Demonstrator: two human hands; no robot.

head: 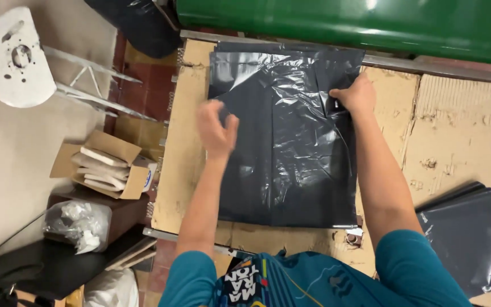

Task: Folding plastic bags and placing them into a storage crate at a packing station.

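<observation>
A stack of black plastic bags (291,148) lies flat on a cardboard-covered worktable (461,136). My right hand (356,95) presses on the stack's upper right part, fingers pinching a fold of the top sheet. Blurred by motion, my left hand (216,129) hovers over the stack's left edge with fingers loosely curled and nothing in it.
A green roller (348,23) runs along the table's far edge. More black plastic bags (473,239) lie at the lower right. On the left stand an open cardboard box (104,166) of white pieces, a clear bag (78,224) and a white metal stand (15,57).
</observation>
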